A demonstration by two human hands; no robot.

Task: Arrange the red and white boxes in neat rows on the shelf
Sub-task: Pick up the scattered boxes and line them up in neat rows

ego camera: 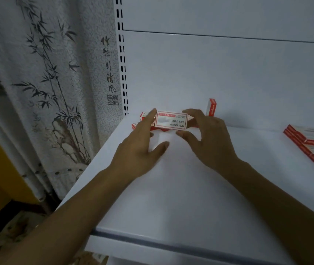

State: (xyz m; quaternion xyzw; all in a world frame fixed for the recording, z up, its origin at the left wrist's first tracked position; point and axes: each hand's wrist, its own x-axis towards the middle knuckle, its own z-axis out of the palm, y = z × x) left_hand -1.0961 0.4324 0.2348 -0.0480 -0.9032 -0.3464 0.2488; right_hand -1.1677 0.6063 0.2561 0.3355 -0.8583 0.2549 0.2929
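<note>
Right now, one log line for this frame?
right hand pinches flat red and white cardboard box | left hand touches its left end | white metal shelf, back-left corner

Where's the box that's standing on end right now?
In the head view, the upright box stands at the back of the shelf, just behind the right hand and right of the held box.
</note>
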